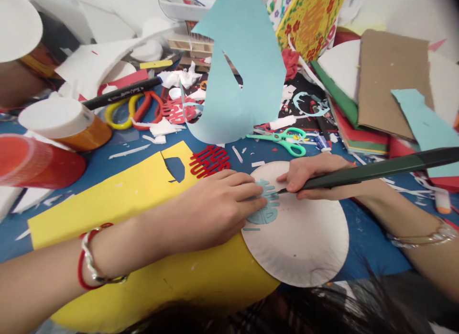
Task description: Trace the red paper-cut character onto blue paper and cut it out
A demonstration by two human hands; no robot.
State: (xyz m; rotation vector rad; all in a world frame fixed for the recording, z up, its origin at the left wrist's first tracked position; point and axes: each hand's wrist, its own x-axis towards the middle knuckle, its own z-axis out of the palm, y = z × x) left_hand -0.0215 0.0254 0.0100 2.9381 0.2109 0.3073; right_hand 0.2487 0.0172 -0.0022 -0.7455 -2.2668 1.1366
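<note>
My left hand (220, 207) lies over the yellow paper (107, 190) and the left part of a white paper plate (311, 243). Its fingers are stretched out, with the tips pressing on a light blue paper cut-out (267, 214) with slits in it. In my right hand (315, 176) is a long dark craft knife (380, 170), its thin tip touching the cut-out's right side. A thin blue strip (251, 229) rests on the plate below the cut-out. Just beyond my left fingers sits a red cut-out (210, 161), partly on the yellow paper.
Green scissors (283, 139) lie beyond the plate. A large light blue sheet (244, 71) stands up behind. Paint jars (64, 123) and a black marker (124, 92) are at left. Brown cardboard (392, 80) tops a stack at right. Paper scraps litter the blue table.
</note>
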